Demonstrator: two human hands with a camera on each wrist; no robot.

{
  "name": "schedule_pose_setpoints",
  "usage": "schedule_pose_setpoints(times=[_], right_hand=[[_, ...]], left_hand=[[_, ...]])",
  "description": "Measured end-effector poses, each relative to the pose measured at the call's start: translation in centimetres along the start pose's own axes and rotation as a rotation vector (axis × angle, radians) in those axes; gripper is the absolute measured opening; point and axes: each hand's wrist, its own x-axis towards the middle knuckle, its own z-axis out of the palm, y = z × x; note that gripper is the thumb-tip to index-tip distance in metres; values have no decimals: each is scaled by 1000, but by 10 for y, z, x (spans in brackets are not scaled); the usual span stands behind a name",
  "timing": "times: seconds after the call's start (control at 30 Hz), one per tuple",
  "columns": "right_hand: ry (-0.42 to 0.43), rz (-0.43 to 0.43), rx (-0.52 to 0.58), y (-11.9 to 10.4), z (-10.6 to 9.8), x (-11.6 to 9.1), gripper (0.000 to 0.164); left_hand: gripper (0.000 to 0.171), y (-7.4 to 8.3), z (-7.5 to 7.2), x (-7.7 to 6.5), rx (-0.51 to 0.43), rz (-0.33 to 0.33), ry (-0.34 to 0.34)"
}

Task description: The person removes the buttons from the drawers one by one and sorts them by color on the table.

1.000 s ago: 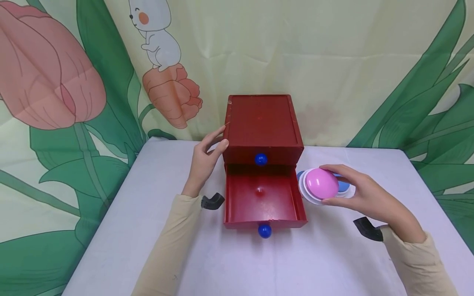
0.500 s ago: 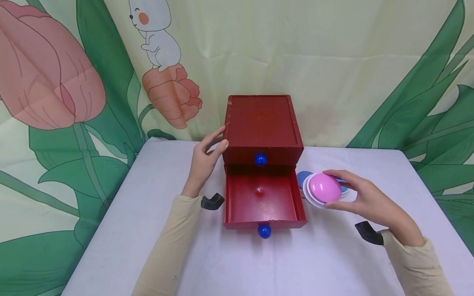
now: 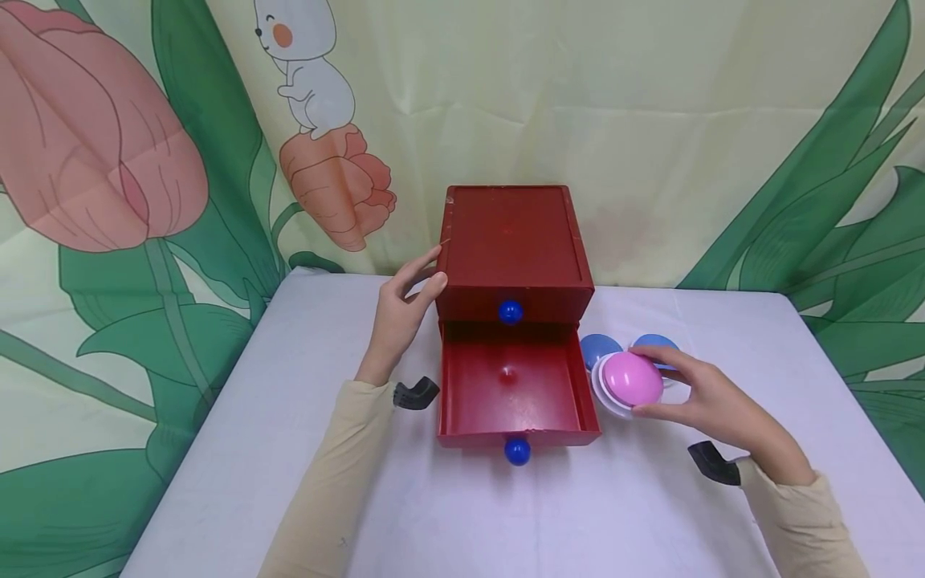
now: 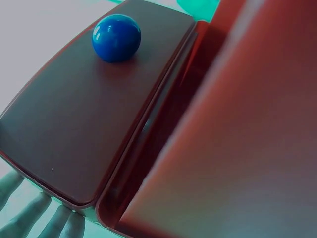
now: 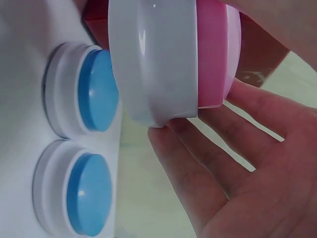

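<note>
My right hand (image 3: 711,400) grips a pink push button with a white base (image 3: 632,380) between thumb and fingers, just right of the pulled-out drawer. In the right wrist view its white base (image 5: 153,64) appears edge-on, with fingers around its rim. Behind it stand two blue push buttons with white bases, a left one (image 3: 600,347) and a right one (image 3: 655,342), partly covered by the hand. With extended fingers, my left hand (image 3: 397,317) touches the left side of a dark red drawer cabinet (image 3: 509,233).
The cabinet's lower drawer (image 3: 506,405) is pulled out, holds nothing, and has a blue knob (image 3: 517,451). The upper drawer (image 4: 84,109) is closed and carries a similar blue knob (image 4: 116,38). Behind the white table (image 3: 462,514) hangs a printed cloth (image 3: 650,120).
My right hand has brought the pink push button down towards the table's front, uncovering more of the two blue ones behind it. My left hand has stayed on the cabinet.
</note>
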Motion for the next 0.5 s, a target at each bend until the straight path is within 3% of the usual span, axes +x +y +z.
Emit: schedule_pose_setpoints(times=[0.5], right_hand=[[-73, 122, 15, 12, 14, -4, 78]], left_hand=[[46, 0, 1, 0, -9, 2, 3]])
